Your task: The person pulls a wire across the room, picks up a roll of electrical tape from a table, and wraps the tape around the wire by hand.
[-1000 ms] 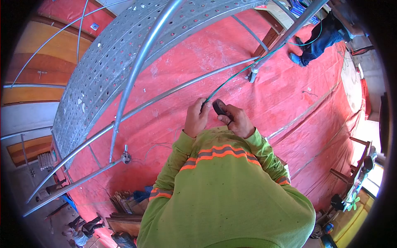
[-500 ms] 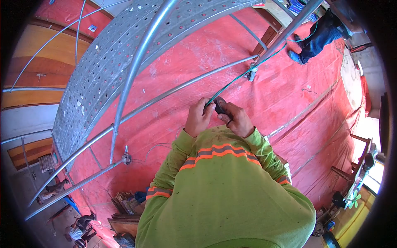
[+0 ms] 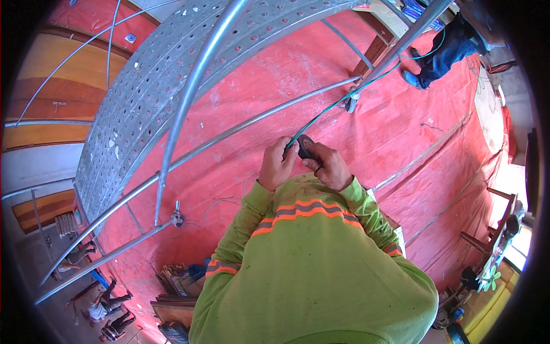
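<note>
Pinched in the fingers of my left hand is a thin green wire, which runs up and right past a metal tube. Close beside it, my right hand is closed around a small dark roll of tape, with a lighter brownish middle showing. The two hands almost meet in front of my chest, and the wire's end is hidden behind my left fingers. Green sleeves with orange and grey bands cover both arms.
A perforated metal scaffold platform curves across the upper left. Metal tubes cross ahead of me over red sheeting. A person in jeans stands at upper right, near the wire. People are below at lower left.
My hands keep nearly the same pose on the wire and the tape. At lower left, the people below have shifted position. The view has moved very slightly.
</note>
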Demonstrator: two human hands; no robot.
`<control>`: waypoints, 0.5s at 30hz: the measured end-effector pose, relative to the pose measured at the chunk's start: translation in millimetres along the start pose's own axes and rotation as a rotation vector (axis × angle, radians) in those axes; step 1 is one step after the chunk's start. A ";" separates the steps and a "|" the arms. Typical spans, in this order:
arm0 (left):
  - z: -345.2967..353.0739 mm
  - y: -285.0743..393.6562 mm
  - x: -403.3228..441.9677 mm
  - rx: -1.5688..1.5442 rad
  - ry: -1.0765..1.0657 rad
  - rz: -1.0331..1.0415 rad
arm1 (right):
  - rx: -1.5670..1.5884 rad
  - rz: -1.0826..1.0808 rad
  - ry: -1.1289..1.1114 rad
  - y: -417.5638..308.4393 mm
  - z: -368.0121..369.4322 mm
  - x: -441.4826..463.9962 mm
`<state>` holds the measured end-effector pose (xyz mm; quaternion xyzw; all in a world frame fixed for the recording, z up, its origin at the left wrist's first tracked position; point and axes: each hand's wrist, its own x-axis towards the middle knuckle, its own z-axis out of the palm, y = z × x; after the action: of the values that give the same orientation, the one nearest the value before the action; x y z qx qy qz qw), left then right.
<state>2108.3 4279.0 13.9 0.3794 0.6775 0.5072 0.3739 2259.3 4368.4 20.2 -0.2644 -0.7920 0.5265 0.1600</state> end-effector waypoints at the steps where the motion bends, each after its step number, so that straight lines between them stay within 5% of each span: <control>1: -0.5 -0.3 -0.2 0.014 -0.005 0.013 | 0.003 0.002 -0.007 -0.5 -0.3 0.7; 7: 1.9 -13.6 2.2 -0.060 0.067 0.059 | 0.014 -0.009 -0.016 -4.6 -2.8 1.3; 15: -10.0 -9.7 10.9 0.105 -0.122 0.129 | -0.026 -0.082 -0.057 5.3 -6.4 -2.0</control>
<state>2093.5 4282.8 5.3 0.4713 0.6533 0.4701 0.3607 2265.7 4373.6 17.8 -0.2186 -0.8133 0.5164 0.1553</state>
